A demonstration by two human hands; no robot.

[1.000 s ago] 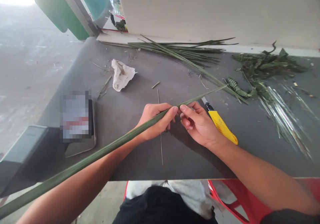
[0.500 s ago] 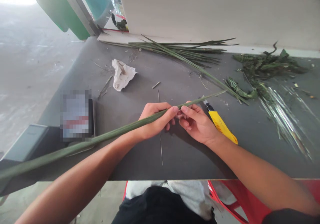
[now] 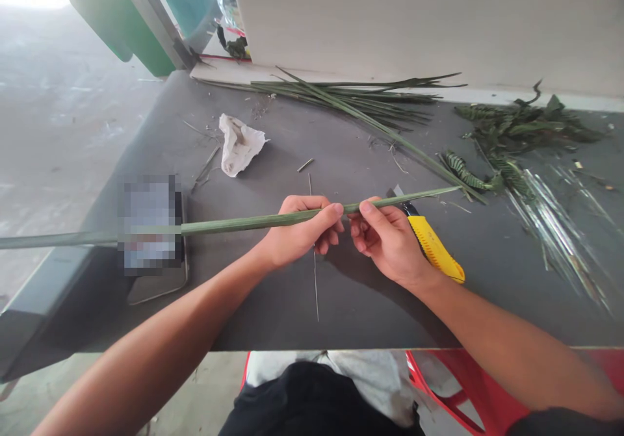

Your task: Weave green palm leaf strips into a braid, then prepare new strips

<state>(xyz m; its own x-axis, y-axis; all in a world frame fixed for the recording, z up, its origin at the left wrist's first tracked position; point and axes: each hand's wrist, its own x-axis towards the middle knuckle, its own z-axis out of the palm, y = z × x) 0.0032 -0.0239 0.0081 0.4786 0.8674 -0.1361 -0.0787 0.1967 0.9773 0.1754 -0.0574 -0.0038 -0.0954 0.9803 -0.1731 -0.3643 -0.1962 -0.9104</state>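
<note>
A long green leaf blade [image 3: 238,224] stretches across the view above the table, its narrow tip pointing right. My left hand [image 3: 307,228] is closed on it, thumb on top. Just to the right, my right hand [image 3: 383,231] pinches the same leaf between thumb and fingers; a small gap separates the two hands. Beside and partly behind the right hand lies a yellow utility knife [image 3: 436,247] with its blade showing. A thin wire-like strand [image 3: 316,286] lies on the table, running beneath the left hand.
Several long green leaves [image 3: 351,101] lie along the back. To the right are woven, curled leaf pieces [image 3: 531,124] and clear thin sticks or strips [image 3: 560,234]. Crumpled white paper [image 3: 240,147] and a phone [image 3: 166,286], its screen blurred out, lie left. A red chair [image 3: 468,384] stands below.
The leaf has swung from a slant to nearly level, its left end rising, and its tip has shifted right. Both hands still grip it, with a slightly wider gap between them.
</note>
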